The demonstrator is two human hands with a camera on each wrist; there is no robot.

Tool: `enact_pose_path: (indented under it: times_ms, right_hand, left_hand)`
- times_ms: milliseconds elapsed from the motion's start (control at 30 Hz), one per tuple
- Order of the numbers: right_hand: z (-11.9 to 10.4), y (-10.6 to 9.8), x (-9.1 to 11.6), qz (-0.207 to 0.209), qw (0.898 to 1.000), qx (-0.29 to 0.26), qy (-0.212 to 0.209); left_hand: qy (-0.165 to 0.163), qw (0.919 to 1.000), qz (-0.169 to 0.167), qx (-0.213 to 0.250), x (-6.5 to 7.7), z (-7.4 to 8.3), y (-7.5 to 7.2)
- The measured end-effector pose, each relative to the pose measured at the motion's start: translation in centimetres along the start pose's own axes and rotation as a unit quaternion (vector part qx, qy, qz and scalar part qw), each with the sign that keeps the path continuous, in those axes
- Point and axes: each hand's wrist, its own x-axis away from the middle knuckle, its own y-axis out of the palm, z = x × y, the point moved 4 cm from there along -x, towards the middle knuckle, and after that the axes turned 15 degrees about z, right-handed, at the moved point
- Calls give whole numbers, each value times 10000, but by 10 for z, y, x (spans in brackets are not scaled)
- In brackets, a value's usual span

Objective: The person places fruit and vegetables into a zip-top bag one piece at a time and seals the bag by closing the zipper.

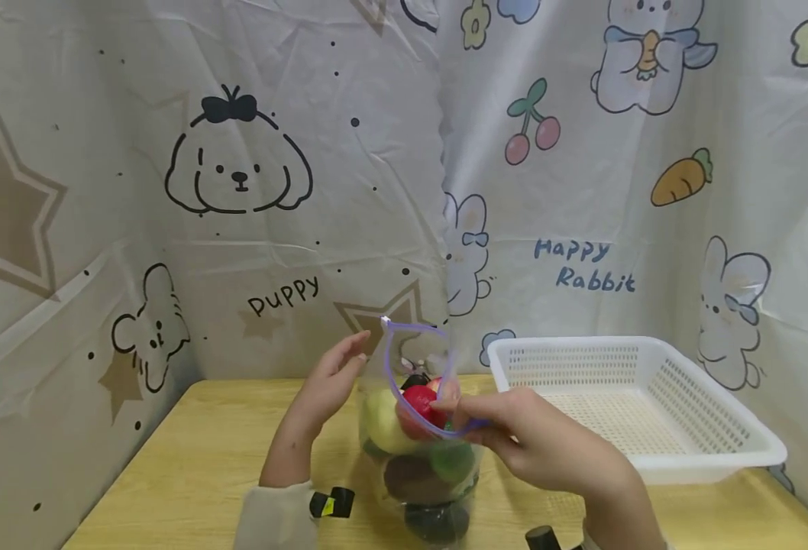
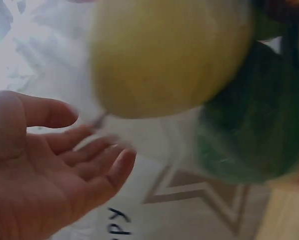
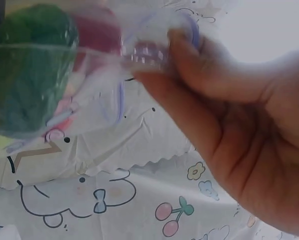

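Observation:
A clear zip bag [image 1: 388, 359] with a purple zip rim stands on the table, its mouth open and tilted toward me. Inside are a red round fruit [image 1: 412, 418], a yellow fruit [image 1: 380, 420], a green one [image 1: 454, 461] and a dark oval one [image 1: 407, 480]. My right hand [image 1: 538, 439] pinches the near right part of the rim between thumb and fingers. To the left of the bag, my left hand [image 1: 327, 387] is raised with its fingers extended and holds nothing. In the left wrist view its fingertips are close beneath the yellow fruit [image 2: 169, 60].
A white perforated plastic basket [image 1: 665, 458] sits at the right on the wooden table [image 1: 191, 458]. Behind and on both sides hangs a printed curtain [image 1: 376, 191] with cartoon animals.

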Motion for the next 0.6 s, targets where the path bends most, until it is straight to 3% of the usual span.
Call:
enact_pose_path:
  times_ms: [167, 267, 333, 400, 467, 533, 600]
  right_hand:
    - [-8, 6, 4, -610, 9975, -350, -36]
    - [-11, 5, 4, -646, 9971, -372, -119]
    - [-11, 1, 2, -448, 9985, -277, -137]
    - [-8, -4, 1, -58, 9999, 70, 43]
    - [-2, -13, 1, 501, 9956, 701, 365]
    - [6, -23, 2, 1113, 9801, 1473, 735]
    - [16, -33, 4, 1696, 9569, 2074, 1122]
  left_hand:
    - [-247, 9977, -256, 584, -5, -13, 7]
    - [31, 9960, -332, 833, -7, -13, 7]
    - [287, 9952, -215, 908, -9, -13, 5]
    - [486, 9949, 153, 871, -11, -13, 1]
    - [608, 9914, 820, 815, -14, -14, -6]
    - [649, 9830, 1545, 751, -14, -15, -14]
    - [715, 9720, 2121, 711, -12, -13, -21]
